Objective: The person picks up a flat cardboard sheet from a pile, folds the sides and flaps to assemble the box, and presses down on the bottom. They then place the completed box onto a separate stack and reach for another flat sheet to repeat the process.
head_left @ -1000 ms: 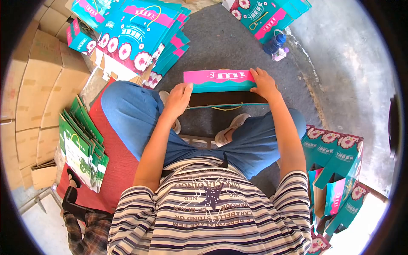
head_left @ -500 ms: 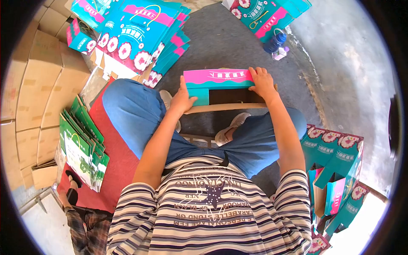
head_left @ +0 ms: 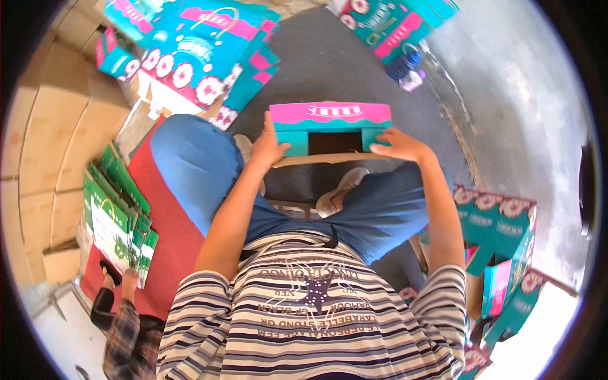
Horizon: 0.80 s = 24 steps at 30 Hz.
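Observation:
A pink and teal cardboard gift box is held between my knees, its end facing me partly open with a dark inside. Short teal flaps are folded in at both sides of that opening, and a brown cardboard edge runs along the bottom. My left hand grips the left side, thumb on the left flap. At the right side my right hand is closed on the box corner, with thumb and fingers at the right flap.
Flat teal and pink boxes are stacked at upper left. Green bags lean by brown cartons. A co-worker's arm reaches toward the bags. Teal boxes stand at right, a blue bottle beyond.
My right hand has moved from the box's top right corner down to its right side, and the right flap now shows folded in. A co-worker's arm has reached toward the green bags.

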Tool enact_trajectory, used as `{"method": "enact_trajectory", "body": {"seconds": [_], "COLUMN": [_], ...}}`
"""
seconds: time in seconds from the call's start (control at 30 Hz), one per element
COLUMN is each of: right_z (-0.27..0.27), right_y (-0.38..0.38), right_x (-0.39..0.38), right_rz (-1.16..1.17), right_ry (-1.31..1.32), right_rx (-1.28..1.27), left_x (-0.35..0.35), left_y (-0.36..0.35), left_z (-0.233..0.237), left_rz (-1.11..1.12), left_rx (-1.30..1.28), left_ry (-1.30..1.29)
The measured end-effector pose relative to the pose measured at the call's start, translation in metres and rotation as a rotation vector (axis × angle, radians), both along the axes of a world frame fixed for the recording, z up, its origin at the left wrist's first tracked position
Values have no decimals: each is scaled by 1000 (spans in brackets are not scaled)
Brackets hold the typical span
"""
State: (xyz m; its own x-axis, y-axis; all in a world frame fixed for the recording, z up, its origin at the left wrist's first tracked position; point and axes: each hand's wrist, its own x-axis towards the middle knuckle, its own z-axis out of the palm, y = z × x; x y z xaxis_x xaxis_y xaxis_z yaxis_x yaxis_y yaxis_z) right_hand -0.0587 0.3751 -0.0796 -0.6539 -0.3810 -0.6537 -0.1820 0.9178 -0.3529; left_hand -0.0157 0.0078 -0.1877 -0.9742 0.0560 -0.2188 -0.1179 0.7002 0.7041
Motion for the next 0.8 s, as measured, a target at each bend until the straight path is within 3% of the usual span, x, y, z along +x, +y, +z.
{"method": "enact_trajectory", "body": {"seconds": [0.07, 0.17, 0.2, 0.27, 0.33, 0.37, 0.53, 0.57, 0.63, 0.67, 0.73, 0.77, 0.8], "right_z": [12, 17, 12, 12, -1, -1, -11, -19, -59, -73, -104, -89, -71], "right_y": [-1, -4, -1, -4, 3, 4, -5, -6, 11, 12, 16, 7, 0], "right_x": [0, 1, 0, 2, -3, -7, -20, -22, -31, -32, -42, -38, -33], "right_rz": [90, 106, 148, 43, -147, -134, -305, -320, -411, -372, -460, -490, -554], "right_ry": [-81, -155, -134, -108, -101, -90, 145, 293, 423, 411, 254, 229, 91], "right_rx": [1, -58, -65, -28, -126, -136, -181, -80, -241, -343, -515, -422, -399], "left_x": [2, 4, 7, 8, 2, -2, -13, -16, -22, -19, -3, 7, 3], "left_y": [1, -2, -4, -1, -1, -2, -2, -4, -1, 1, 4, 7, 9], "left_z": [-15, 13, 16, 19, 6, -4, -53, -58, -62, -50, -5, 20, 6], "left_rz": [53, 103, 80, 94, 118, 124, 338, 318, 230, 295, 251, 242, 186], "left_rx": [-44, 50, -4, -71, 6, 52, 382, 374, 375, 501, 458, 443, 415], "left_ry": [61, -169, -106, -159, -191, -199, -193, -193, -188, -333, -268, -196, -375]}}
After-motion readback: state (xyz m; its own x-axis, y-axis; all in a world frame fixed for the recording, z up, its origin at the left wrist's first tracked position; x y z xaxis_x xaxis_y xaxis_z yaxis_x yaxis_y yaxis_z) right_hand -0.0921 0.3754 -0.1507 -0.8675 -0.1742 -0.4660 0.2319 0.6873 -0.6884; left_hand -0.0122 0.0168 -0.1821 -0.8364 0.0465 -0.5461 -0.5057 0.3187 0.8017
